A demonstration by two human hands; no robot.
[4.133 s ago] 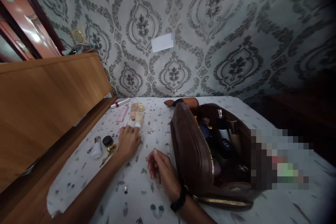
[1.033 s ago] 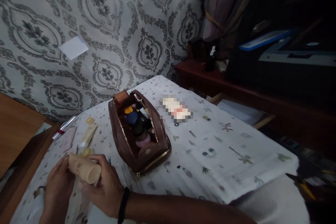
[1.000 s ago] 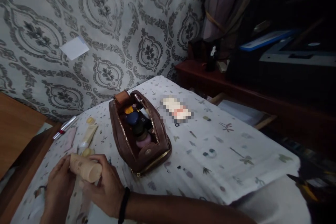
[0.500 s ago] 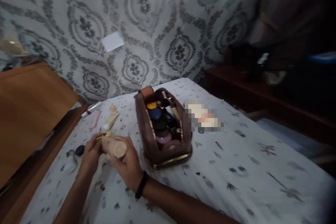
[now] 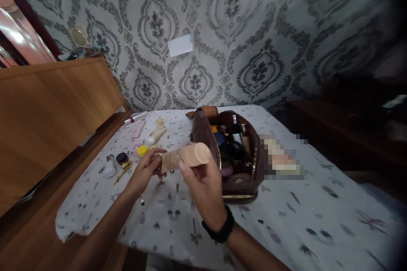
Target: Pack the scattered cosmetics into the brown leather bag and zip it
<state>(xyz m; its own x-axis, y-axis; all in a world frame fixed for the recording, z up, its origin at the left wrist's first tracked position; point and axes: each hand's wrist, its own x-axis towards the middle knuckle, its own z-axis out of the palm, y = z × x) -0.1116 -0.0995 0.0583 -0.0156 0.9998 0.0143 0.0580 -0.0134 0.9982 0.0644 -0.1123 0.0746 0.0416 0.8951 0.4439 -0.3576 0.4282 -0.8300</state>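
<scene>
A beige tube with a pale peach cap (image 5: 182, 157) is held between both hands, tilted up to the right. My right hand (image 5: 206, 186) grips it near the cap, with a black band at the wrist. The fingers of my left hand (image 5: 148, 169) are closed on its flat end. Just right of the tube stands an open brown bag (image 5: 260, 165) with jars, bottles and a blue round item inside. Left of the hands lie a yellow-lidded jar (image 5: 142, 150), a black round lid (image 5: 121, 158) and a gold item (image 5: 123, 172).
On the patterned cloth (image 5: 178, 237) lie a cream tube (image 5: 157, 135), a pink tube (image 5: 138, 129), a silver tube (image 5: 135, 117) and a white bottle (image 5: 110, 167). A blurred-out item (image 5: 282, 156) is right of the bag. A wooden cabinet (image 5: 57, 110) borders the left.
The view has turned left, so the scene sits further right. Both hands still hold the tube, now raised beside the bag, its length showing more. The yellow-lidded jar and gold item have come into view.
</scene>
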